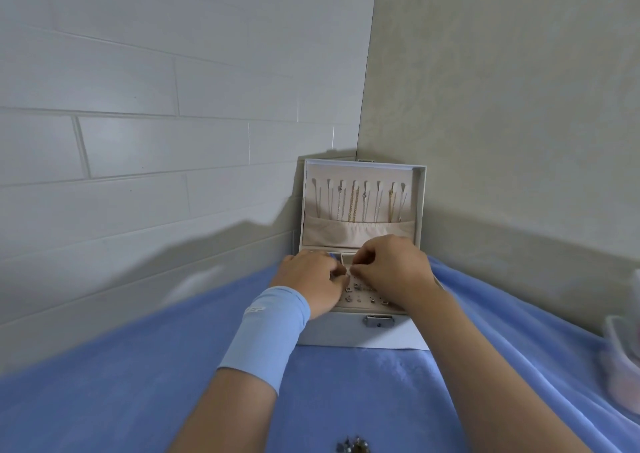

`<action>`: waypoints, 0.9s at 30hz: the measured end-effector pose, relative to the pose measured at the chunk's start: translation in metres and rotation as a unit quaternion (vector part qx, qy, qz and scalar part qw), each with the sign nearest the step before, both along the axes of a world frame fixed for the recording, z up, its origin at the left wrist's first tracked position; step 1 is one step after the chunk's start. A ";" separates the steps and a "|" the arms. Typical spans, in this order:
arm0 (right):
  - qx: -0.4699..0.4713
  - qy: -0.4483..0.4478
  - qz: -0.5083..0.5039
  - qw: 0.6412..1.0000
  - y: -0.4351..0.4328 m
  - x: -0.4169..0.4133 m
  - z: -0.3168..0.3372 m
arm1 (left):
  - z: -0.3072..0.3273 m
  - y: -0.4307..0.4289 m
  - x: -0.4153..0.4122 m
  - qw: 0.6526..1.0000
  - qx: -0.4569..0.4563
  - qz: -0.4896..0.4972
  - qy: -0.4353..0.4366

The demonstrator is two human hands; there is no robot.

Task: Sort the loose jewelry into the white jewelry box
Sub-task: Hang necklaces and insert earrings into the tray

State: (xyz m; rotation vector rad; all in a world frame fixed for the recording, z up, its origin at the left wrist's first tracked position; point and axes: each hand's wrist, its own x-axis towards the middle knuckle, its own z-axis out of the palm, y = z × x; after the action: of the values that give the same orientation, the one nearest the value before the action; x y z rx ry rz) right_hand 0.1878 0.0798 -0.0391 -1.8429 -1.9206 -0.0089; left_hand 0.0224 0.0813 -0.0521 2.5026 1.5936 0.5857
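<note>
Room corner: white brick-pattern wall (pixel 138 106) to the left, plain beige wall (pixel 502 89) to the right. Blue cloth (pixel 346 393) draped over the surface, rumpled in folds toward the right.

White jewelry box (pixel 360 335) pushed back into the corner, on the cloth, open. Lid (pixel 360 174) upright against the wall. Row of necklaces (pixel 353 203) hung along its inner face, gold and silver chains, lower ends tucked into a gathered pocket (pixel 356 233). Metal clasp (pixel 378 321) at the middle of the front wall. Small earrings (pixel 363 295) set in rows in the near part of the top tray.

Left hand (pixel 311 276) and right hand (pixel 391 269) both over the tray, close together, fingers curled, tips almost meeting at the tray's middle. Cannot tell whether anything is pinched there; too small to make out. Pale blue sleeve band (pixel 270 335) on the left wrist; right forearm bare.

Loose jewelry (pixel 352 446) in a small dark cluster on the cloth at the near edge, well apart from the box. Blurred pale container (pixel 623 348) at the far right edge.
</note>
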 end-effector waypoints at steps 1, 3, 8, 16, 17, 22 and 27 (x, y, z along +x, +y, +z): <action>-0.003 -0.001 0.000 1.000 0.000 0.000 0.000 | 0.000 0.000 0.000 1.000 -0.001 -0.001 -0.001; -0.014 -0.007 0.003 1.000 0.001 0.001 0.002 | -0.001 0.000 0.000 1.000 -0.005 0.000 -0.015; -0.019 -0.032 0.003 0.999 -0.002 0.002 0.005 | -0.003 0.000 -0.001 0.999 -0.010 -0.001 -0.036; -0.010 -0.044 0.014 0.999 -0.002 0.002 0.005 | -0.003 0.001 0.000 1.000 -0.001 -0.004 -0.022; -0.018 -0.041 0.021 0.999 -0.003 0.003 0.005 | -0.003 0.001 0.000 1.000 0.001 -0.004 -0.020; -0.048 -0.057 0.033 0.997 -0.004 0.005 0.009 | -0.004 0.002 0.000 1.000 0.004 -0.005 -0.023; -0.042 -0.032 0.022 0.998 -0.008 0.002 0.009 | -0.002 -0.002 -0.001 0.999 0.017 -0.012 -0.038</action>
State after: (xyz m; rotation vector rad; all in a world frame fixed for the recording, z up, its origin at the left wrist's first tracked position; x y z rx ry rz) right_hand 0.1901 0.0723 -0.0300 -1.8753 -2.0346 0.0277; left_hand 0.0209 0.0794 -0.0546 2.4890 1.5367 0.7021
